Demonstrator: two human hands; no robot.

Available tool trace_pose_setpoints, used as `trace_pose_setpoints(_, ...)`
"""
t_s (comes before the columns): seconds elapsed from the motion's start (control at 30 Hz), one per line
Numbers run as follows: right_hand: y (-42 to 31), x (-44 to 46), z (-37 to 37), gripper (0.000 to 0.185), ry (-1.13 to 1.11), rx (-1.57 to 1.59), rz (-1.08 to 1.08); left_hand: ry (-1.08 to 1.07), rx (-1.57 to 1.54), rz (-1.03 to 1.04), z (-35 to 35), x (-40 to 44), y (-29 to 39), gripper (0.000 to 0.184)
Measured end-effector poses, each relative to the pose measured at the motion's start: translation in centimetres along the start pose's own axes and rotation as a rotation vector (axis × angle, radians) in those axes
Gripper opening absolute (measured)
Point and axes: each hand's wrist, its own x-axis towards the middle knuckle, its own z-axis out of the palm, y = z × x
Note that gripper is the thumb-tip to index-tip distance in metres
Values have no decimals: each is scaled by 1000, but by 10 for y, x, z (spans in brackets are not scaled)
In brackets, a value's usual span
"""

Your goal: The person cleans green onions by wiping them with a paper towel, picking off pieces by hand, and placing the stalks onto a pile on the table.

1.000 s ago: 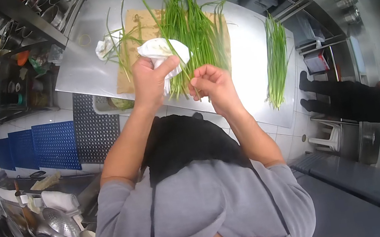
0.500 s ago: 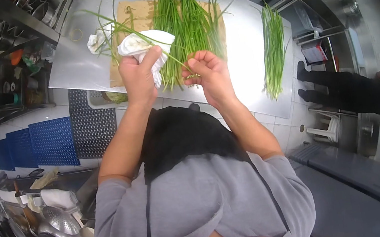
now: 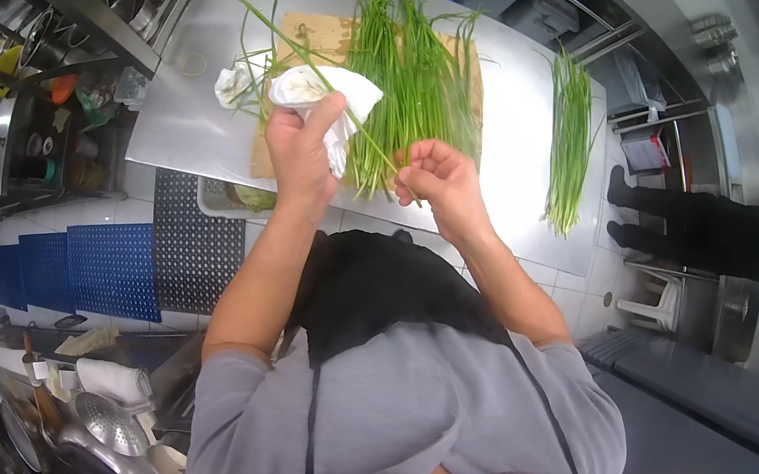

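While the left hand (image 3: 300,158) grasps a folded white cloth (image 3: 358,93), its thumb (image 3: 325,116) presses over one long green stalk (image 3: 372,140) that crosses the cloth. The fingers of that hand are mostly hidden behind the cloth, so how tightly they curl cannot be told. The right hand (image 3: 445,187) has its thumb and forefinger closed in a pinch on the lower end of the same stalk, its other fingers loosely bent. Between the two hands the stalk runs slantwise, its upper part reaching past the cloth toward the far left. Just beyond the hands, a spread of green stalks (image 3: 401,60) lies on a brown sheet (image 3: 315,31) on the metal table (image 3: 512,112). A crumpled white cloth (image 3: 232,86) rests left of the sheet, near some loose green strands. Well apart on the right side of the table lies a separate green bundle (image 3: 571,142).
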Motion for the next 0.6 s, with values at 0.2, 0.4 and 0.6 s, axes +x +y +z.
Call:
trace_pose_setpoints(0.2,10,0,-10,10,-41,-32,57,64,36,87,-9,22,17,29)
trace_pose_setpoints(0.4,-1,-1,-8,11,-32,2,-9,181,11,150,-28,52,33,25)
trace_pose_setpoints(0.6,-14,20,4,12,34,-6,-128,221,-2,-87,-42,11,-14,29)
